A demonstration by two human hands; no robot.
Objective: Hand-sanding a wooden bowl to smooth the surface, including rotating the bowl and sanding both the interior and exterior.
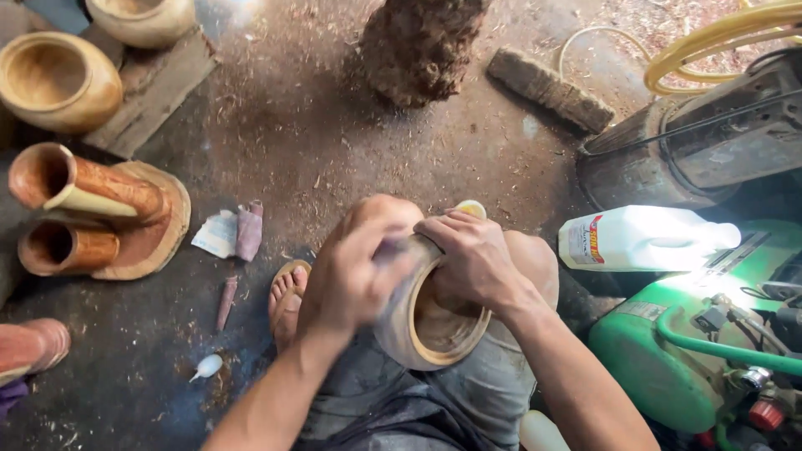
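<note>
Seated on a sawdust-strewn floor: wooden pot propped on the lap, right hand clasped over its rim, left hand blurred against its side, grip unclear. At right, white rectangular jug with red-and-yellow label, beside green machine.

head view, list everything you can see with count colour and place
wooden vase: 1, pale tan, on the person's lap, mouth toward the camera
wooden bowls: 2, light tan, top left on a plank
tube vases: 2, reddish brown, left, lying on a round wood slab
sandpaper scraps: a few, white and pinkish, floor centre left
small squeeze bottle: 1, white, floor lower left
log stump: 1, dark brown, top centre
white jug: 1, white, right, on its side
green machine: 1, green, lower right
yellow hose: 1, yellow, top right
left hand: blurred, on the vase's outer side
right hand: grips the vase's rim
foot: bare, in a sandal, beside the vase
</note>
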